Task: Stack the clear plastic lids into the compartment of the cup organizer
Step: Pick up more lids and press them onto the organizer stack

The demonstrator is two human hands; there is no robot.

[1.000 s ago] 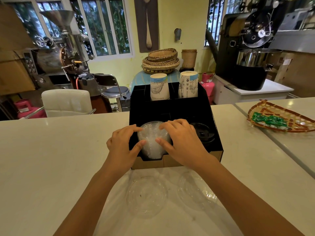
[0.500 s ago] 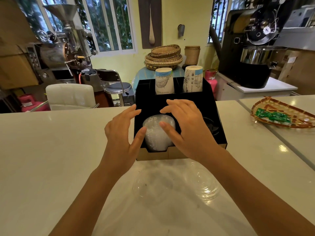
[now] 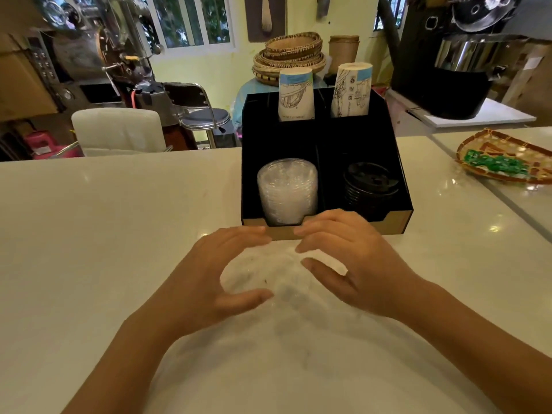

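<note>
The black cup organizer stands on the white counter in front of me. Its front left compartment holds a stack of clear plastic lids. Just short of the organizer's front edge, my left hand and my right hand hover low over the counter, fingers apart and curved toward each other. Between them lies a blurred loose clear lid; neither hand visibly grips it.
Black lids fill the organizer's front right compartment, and two paper cup stacks stand in the back ones. A woven tray with green packets lies at the right. Chairs and coffee machines stand beyond the counter.
Both hands have let go of the clear lid stack in the compartment and drawn back toward me, down to the counter in front of the organizer.
</note>
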